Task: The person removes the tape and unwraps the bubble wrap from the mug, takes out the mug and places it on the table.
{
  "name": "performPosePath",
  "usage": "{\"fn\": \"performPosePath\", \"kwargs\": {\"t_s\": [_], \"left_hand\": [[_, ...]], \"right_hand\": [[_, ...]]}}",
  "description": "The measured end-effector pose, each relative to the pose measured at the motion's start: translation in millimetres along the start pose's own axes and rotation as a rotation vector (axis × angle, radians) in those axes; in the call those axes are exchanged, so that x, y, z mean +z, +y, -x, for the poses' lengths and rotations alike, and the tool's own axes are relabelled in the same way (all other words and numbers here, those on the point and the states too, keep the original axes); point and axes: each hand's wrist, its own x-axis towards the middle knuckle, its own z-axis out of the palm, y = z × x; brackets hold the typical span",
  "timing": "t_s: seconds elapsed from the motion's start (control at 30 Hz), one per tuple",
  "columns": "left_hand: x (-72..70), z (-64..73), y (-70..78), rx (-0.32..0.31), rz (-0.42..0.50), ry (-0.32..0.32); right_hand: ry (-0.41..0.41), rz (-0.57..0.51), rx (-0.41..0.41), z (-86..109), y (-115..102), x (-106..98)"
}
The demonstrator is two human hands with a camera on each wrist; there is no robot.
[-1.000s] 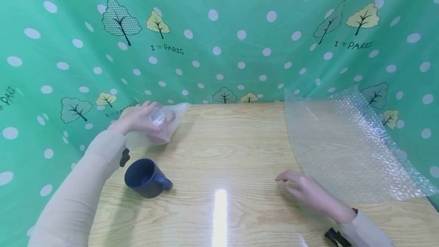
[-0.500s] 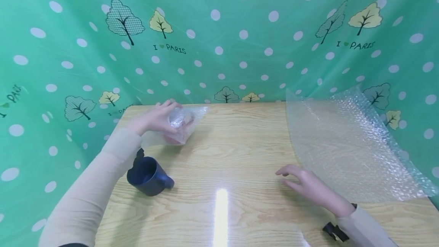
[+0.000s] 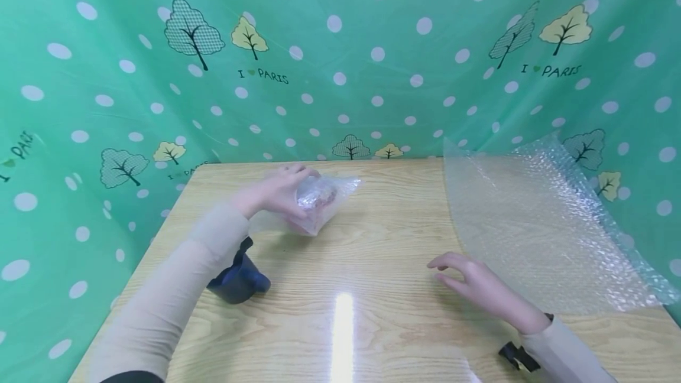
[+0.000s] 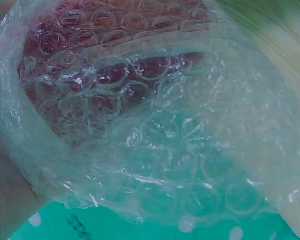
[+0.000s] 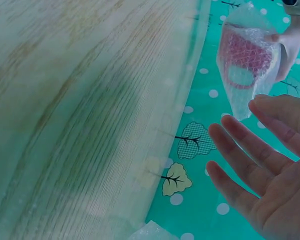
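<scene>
Bubble-wrapped red mug (image 3: pixel 321 203): held above the far side of the table (image 3: pixel 393 241), left of centre; loop handle visible through the plastic in the right wrist view.
Left hand grip (image 3: pixel 284 192): curled round the wrapped mug, with thumb on the near side.
Right hand grip (image 3: pixel 473 285): loosely bent at the fingers, parted from the thumb, holding nothing; near the bubble wrap sheet (image 3: pixel 527 235).
Blue mug (image 3: pixel 238 283): nearer than the wrapped mug, partly hidden by the left sleeve (image 3: pixel 165 300).
Bubble wrap sheet: spread over the table's right side, reaching up against the green dotted curtain (image 3: pixel 351 34).
</scene>
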Motion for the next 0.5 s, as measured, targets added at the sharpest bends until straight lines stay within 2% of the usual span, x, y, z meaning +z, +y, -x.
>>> {"fn": "performPosePath", "kwargs": {"t_s": [0.13, 0.33, 0.5], "left_hand": [[4.9, -6.8, 13.6, 0.020, 0.007, -0.019], [13.3, -15.7, 33.2, 0.055, -0.071, -0.050], [19.4, -19.8, 51.2, 0.098, -0.091, -0.073]], "right_hand": [[0.011, 0.007, -0.007, 0.0, -0.7, -0.3], [0.016, 0.003, -0.013, -0.3, -3.9, -2.1], [0.047, 0.020, -0.037, -0.9, -4.9, -2.4]]}}
